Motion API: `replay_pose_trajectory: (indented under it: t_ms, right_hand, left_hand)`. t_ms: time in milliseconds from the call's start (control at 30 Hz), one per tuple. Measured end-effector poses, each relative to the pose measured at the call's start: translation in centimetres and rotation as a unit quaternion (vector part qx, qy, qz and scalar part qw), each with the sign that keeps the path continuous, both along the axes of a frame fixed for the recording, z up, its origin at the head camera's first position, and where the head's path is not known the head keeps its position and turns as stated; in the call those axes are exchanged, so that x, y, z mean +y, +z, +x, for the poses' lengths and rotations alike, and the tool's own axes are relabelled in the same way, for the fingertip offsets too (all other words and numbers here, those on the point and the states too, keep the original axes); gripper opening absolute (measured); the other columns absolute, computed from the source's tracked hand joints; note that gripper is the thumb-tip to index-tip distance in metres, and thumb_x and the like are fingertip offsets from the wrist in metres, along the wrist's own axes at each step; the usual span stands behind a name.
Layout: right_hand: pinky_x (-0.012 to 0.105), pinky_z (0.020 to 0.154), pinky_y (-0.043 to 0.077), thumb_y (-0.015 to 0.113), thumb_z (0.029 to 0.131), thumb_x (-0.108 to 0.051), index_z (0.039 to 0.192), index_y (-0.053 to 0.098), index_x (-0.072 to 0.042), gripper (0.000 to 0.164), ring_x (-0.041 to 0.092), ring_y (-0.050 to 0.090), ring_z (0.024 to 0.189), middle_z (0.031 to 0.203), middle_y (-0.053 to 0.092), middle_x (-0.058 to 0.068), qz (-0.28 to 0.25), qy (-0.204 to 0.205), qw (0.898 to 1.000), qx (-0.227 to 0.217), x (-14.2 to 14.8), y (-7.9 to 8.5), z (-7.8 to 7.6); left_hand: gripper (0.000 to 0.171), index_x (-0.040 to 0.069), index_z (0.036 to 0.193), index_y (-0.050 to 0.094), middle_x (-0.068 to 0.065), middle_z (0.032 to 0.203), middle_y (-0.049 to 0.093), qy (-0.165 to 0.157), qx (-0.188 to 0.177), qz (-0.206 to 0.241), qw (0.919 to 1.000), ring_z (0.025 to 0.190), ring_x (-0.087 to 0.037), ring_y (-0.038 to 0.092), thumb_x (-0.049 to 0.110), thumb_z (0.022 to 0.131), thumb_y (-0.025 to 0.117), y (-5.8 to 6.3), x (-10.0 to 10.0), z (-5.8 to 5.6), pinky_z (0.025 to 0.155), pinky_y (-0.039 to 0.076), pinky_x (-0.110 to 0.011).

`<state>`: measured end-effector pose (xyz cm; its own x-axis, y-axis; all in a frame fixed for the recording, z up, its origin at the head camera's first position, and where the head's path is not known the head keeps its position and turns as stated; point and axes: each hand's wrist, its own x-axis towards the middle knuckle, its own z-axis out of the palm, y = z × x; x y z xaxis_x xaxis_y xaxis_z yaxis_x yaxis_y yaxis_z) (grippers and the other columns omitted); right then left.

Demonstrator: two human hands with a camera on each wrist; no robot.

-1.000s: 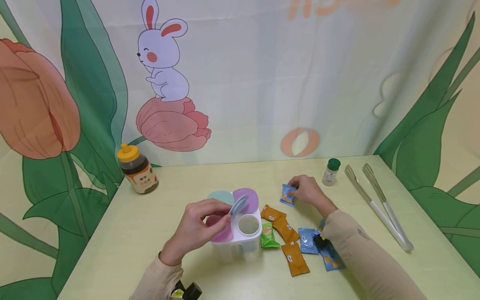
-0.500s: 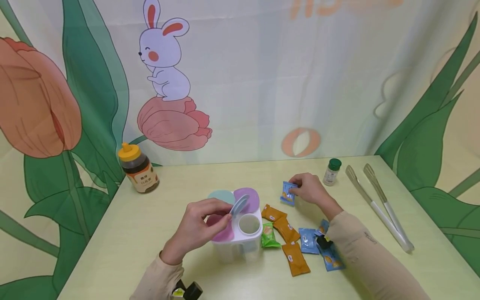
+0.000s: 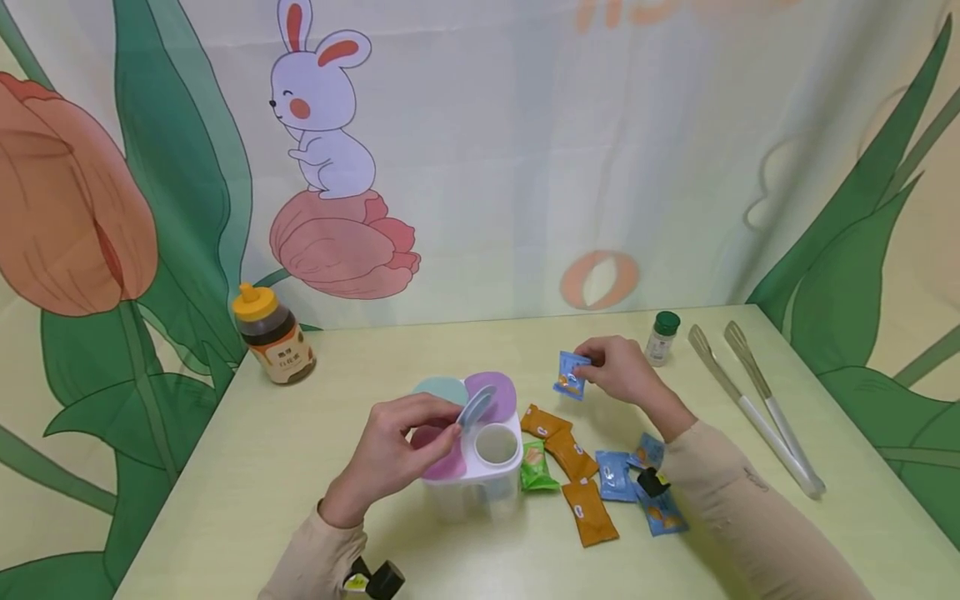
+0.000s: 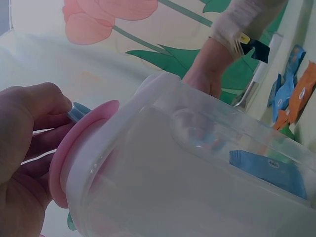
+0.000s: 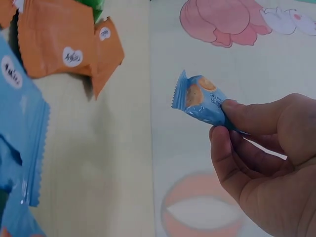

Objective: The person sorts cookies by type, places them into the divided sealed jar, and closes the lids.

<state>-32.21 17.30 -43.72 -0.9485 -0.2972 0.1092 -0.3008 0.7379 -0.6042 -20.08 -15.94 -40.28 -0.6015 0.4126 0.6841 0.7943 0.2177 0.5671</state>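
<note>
My left hand (image 3: 401,446) pinches a round pale blue lid (image 3: 477,407) and holds it tilted above a clear box with a white top (image 3: 471,479). Beside the lid, a round opening (image 3: 496,444) in the box's top is uncovered. Pink (image 3: 448,465), purple (image 3: 501,396) and teal (image 3: 441,388) lids cover the other openings. My right hand (image 3: 618,367) pinches a small blue snack packet (image 5: 202,98) by one end, behind and to the right of the box. A blue packet (image 4: 269,173) shows through the clear wall in the left wrist view.
Orange-brown packets (image 3: 588,512), a green packet (image 3: 536,468) and blue packets (image 3: 617,477) lie right of the box. A small green-capped jar (image 3: 661,340) and metal tongs (image 3: 772,433) are at the right. A yellow-capped honey bottle (image 3: 279,342) stands at the back left.
My right hand has risen a little, lifting the blue snack packet off towards the back. The left hand keeps the pale blue lid tilted in the same place.
</note>
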Motion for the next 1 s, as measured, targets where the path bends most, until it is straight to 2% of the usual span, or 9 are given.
replay_pose_trajectory:
  t_ms: [267, 667, 1000]
  right_hand:
    - [0.027, 0.064, 0.055, 0.073, 0.088, -0.017, 0.104, 0.072, -0.005, 0.02, 0.016, 0.063, 0.074, 0.088, 0.072, 0.005, -0.013, 0.008, 1.0, 0.008, -0.4, 1.4, 1.1]
    - [0.027, 0.063, 0.054, 0.074, 0.087, -0.018, 0.102, 0.073, -0.007, 0.019, 0.013, 0.064, 0.073, 0.084, 0.072, 0.002, -0.04, 0.025, 0.999, 0.022, -1.1, 3.0, 2.8]
    - [0.027, 0.068, 0.057, 0.074, 0.087, -0.016, 0.104, 0.073, -0.006, 0.02, 0.014, 0.066, 0.076, 0.088, 0.073, 0.002, -0.069, 0.039, 0.996, 0.036, -1.8, 4.7, 4.4]
  left_hand:
    - [0.017, 0.002, 0.097, 0.073, -0.008, 0.091, 0.073, 0.003, 0.0, 0.0, 1.0, 0.08, -0.013, 0.071, -0.004, 0.081, 0.073, 0.1, 0.1, 0.1, 0.071, 0.06, -0.023]
    - [0.017, 0.003, 0.096, 0.073, -0.007, 0.091, 0.073, 0.007, 0.006, 0.001, 1.0, 0.08, -0.013, 0.07, -0.004, 0.08, 0.073, 0.0, 0.0, 0.1, 0.071, 0.06, -0.023]
    - [0.017, 0.002, 0.096, 0.073, -0.007, 0.09, 0.073, 0.005, 0.011, 0.002, 0.9999, 0.079, -0.014, 0.07, -0.004, 0.08, 0.073, 0.0, 0.1, 0.1, 0.071, 0.06, -0.022]
